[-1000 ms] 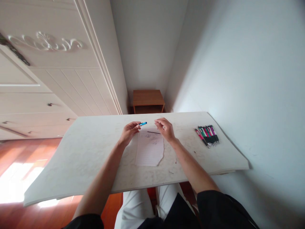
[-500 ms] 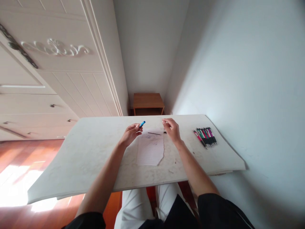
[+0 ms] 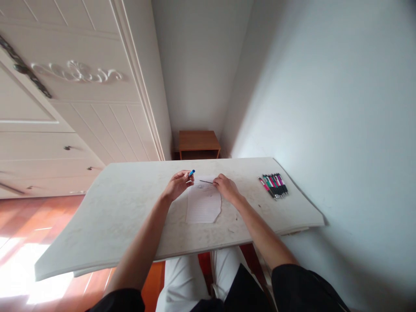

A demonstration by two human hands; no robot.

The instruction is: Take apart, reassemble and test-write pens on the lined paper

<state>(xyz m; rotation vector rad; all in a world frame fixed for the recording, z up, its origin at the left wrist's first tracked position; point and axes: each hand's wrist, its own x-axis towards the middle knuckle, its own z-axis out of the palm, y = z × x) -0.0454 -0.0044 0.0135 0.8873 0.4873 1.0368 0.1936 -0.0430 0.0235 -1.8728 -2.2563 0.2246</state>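
A narrow corner holds a pale cabinet (image 3: 87, 115) on the left, a plain wall (image 3: 325, 108) on the right and one small wooden stand (image 3: 199, 141) at the back. A single white table (image 3: 110, 212) with a stained top spans the space in front of the seated person, reddish floor (image 3: 61, 216) showing beyond its left end.

Both bare forearms reach forward over the table from black sleeves, slanting inward so that the hands come near each other without touching. The left hand (image 3: 177, 185) is raised, thumb and fingers pinching one short blue tube (image 3: 191, 172) that tilts up to the right. The right hand (image 3: 226, 187) is lower, knuckles up, its fingertips drawn narrow at the right end of one thin dark rod (image 3: 205, 181); whether they grip it or only touch it, I cannot tell. The rod lies across the top of one torn, lined sheet of paper (image 3: 203, 208) with scribbles.

Well to the right, a row of pens (image 3: 274, 185) lies side by side, too tightly packed to count surely; the leftmost, pink one slants slightly apart.
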